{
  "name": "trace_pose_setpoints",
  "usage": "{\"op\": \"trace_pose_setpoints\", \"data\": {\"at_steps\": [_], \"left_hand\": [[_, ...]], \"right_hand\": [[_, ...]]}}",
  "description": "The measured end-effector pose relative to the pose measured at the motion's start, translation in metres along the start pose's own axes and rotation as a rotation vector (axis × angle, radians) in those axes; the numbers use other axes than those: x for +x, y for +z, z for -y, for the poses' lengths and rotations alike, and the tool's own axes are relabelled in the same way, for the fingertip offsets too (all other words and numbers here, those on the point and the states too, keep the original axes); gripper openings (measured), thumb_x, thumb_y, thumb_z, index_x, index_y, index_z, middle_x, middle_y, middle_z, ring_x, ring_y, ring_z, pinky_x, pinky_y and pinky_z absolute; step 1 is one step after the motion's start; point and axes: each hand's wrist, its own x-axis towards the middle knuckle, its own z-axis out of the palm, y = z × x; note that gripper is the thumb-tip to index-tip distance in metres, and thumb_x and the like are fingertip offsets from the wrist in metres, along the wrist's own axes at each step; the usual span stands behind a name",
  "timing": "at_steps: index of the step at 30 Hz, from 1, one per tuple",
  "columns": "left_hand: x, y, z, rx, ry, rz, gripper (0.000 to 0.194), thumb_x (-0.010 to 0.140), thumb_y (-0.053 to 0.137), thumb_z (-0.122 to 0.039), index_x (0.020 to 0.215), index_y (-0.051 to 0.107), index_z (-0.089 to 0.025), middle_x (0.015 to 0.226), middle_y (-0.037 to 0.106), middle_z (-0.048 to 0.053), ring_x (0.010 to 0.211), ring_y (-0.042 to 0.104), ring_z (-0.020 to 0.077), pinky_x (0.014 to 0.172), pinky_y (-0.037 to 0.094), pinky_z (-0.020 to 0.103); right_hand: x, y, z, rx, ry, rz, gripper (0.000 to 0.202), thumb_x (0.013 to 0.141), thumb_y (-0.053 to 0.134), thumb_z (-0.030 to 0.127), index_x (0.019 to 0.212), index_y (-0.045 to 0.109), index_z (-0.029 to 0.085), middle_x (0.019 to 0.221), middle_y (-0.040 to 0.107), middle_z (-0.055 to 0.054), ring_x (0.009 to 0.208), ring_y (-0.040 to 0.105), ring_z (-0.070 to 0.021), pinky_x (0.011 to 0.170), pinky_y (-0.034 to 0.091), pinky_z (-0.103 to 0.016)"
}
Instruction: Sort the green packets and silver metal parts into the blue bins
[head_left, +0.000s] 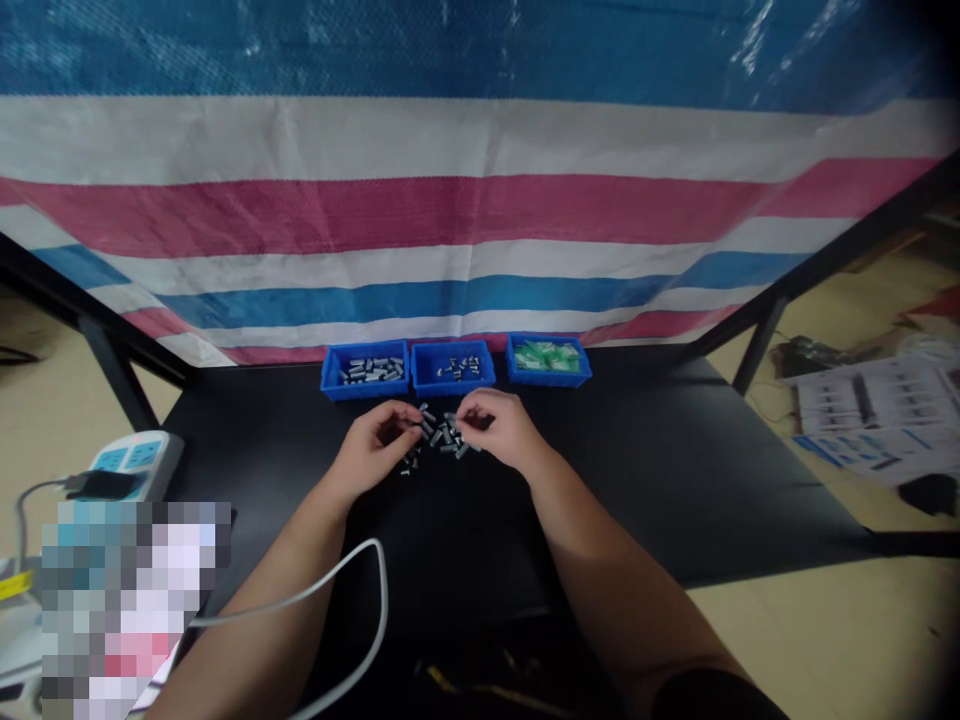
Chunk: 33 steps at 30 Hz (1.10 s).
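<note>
A loose pile of small silver metal cylinders [442, 435] and small screws [409, 465] lies on the black table [615, 470] between my hands. My left hand [379, 440] is at the left edge of the pile, thumb and forefinger curled toward each other against the metal pieces. At the pile's right side my right hand [499, 425] has its thumb and fingertips drawn together in a pinch. Whatever is between the fingertips of either hand is too small to make out.
Behind the pile stand a blue bin of metal cylinders [330, 378], a blue bin of small screws [417, 378] and a blue bin of green-and-clear packets [551, 379]. A white cable [384, 590] loops over my left forearm. A power strip [161, 465] sits at the left.
</note>
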Motion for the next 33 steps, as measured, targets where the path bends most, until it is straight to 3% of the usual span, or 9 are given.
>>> {"op": "trace_pose_setpoints", "data": {"at_steps": [4, 8, 10, 16, 19, 22, 24, 29, 33], "left_hand": [[-0.003, 0.004, -0.009, -0.062, 0.002, 0.145, 0.031, 0.085, 0.079, -0.03, 0.112, 0.071, -0.018, 0.095, 0.075, 0.007, 0.085, 0.07, 0.0167, 0.079, 0.057, 0.029], [-0.002, 0.007, -0.011, -0.111, -0.064, 0.14, 0.022, 0.087, 0.078, -0.033, 0.097, 0.07, -0.016, 0.076, 0.072, 0.003, 0.069, 0.069, 0.0143, 0.067, 0.056, 0.025], [0.0, 0.006, -0.01, -0.14, -0.07, 0.02, 0.023, 0.085, 0.079, -0.035, 0.092, 0.068, -0.016, 0.074, 0.073, 0.003, 0.068, 0.071, 0.0148, 0.067, 0.058, 0.026], [0.012, -0.016, -0.002, -0.244, 0.064, -0.589, 0.026, 0.081, 0.082, -0.035, 0.094, 0.068, -0.018, 0.078, 0.072, 0.0, 0.072, 0.073, 0.0136, 0.071, 0.06, 0.025], [0.016, -0.029, 0.0, -0.299, 0.038, -0.707, 0.028, 0.081, 0.082, -0.035, 0.1, 0.07, -0.018, 0.089, 0.076, 0.003, 0.082, 0.076, 0.0156, 0.078, 0.062, 0.027], [0.016, -0.035, -0.004, -0.34, -0.069, -0.645, 0.042, 0.08, 0.083, -0.034, 0.117, 0.071, -0.02, 0.113, 0.077, 0.011, 0.094, 0.077, 0.0196, 0.078, 0.063, 0.028], [0.013, -0.034, -0.008, -0.35, -0.082, -0.572, 0.045, 0.08, 0.083, -0.035, 0.121, 0.071, -0.021, 0.118, 0.076, 0.013, 0.092, 0.078, 0.0206, 0.072, 0.063, 0.027], [0.005, -0.029, -0.015, -0.354, 0.053, -0.446, 0.023, 0.084, 0.078, -0.037, 0.098, 0.074, -0.019, 0.093, 0.08, 0.007, 0.076, 0.078, 0.0193, 0.067, 0.063, 0.028], [0.003, -0.028, -0.016, -0.331, 0.077, -0.382, 0.018, 0.086, 0.076, -0.036, 0.091, 0.072, -0.018, 0.069, 0.075, 0.002, 0.065, 0.074, 0.0175, 0.064, 0.061, 0.027]], "right_hand": [[-0.003, 0.012, 0.015, 0.148, -0.158, 0.049, 0.005, 0.083, 0.07, 0.017, 0.086, 0.072, 0.021, 0.092, 0.072, -0.004, 0.076, 0.068, -0.0146, 0.072, 0.056, -0.026], [-0.005, 0.021, 0.015, 0.205, -0.158, 0.088, 0.006, 0.084, 0.07, 0.017, 0.089, 0.073, 0.021, 0.09, 0.073, -0.004, 0.078, 0.069, -0.0147, 0.073, 0.056, -0.026], [-0.004, 0.019, 0.01, 0.166, -0.099, 0.067, 0.008, 0.085, 0.069, 0.02, 0.092, 0.072, 0.021, 0.088, 0.072, -0.003, 0.074, 0.068, -0.0138, 0.07, 0.055, -0.025], [-0.001, 0.001, -0.018, -0.182, 0.225, -0.082, 0.011, 0.084, 0.065, 0.019, 0.092, 0.072, 0.02, 0.07, 0.067, 0.0, 0.06, 0.059, -0.0129, 0.063, 0.048, -0.026], [-0.001, -0.002, -0.027, -0.255, 0.304, -0.015, 0.017, 0.084, 0.066, 0.02, 0.098, 0.075, 0.022, 0.069, 0.069, 0.001, 0.061, 0.061, -0.0139, 0.066, 0.048, -0.027], [-0.001, 0.0, -0.029, -0.273, 0.314, 0.045, 0.022, 0.085, 0.067, 0.022, 0.104, 0.076, 0.023, 0.075, 0.072, 0.0, 0.064, 0.062, -0.0144, 0.067, 0.049, -0.027], [-0.002, 0.001, -0.029, -0.291, 0.315, 0.056, 0.02, 0.085, 0.067, 0.021, 0.103, 0.077, 0.022, 0.079, 0.074, -0.002, 0.065, 0.063, -0.0144, 0.068, 0.049, -0.028], [-0.001, 0.0, -0.031, -0.318, 0.326, 0.04, 0.012, 0.082, 0.068, 0.014, 0.089, 0.076, 0.02, 0.081, 0.073, -0.003, 0.069, 0.063, -0.0141, 0.069, 0.049, -0.026], [-0.001, 0.0, -0.03, -0.326, 0.354, 0.04, 0.006, 0.08, 0.071, 0.015, 0.082, 0.073, 0.02, 0.079, 0.072, -0.001, 0.068, 0.062, -0.0131, 0.066, 0.046, -0.024]]}}
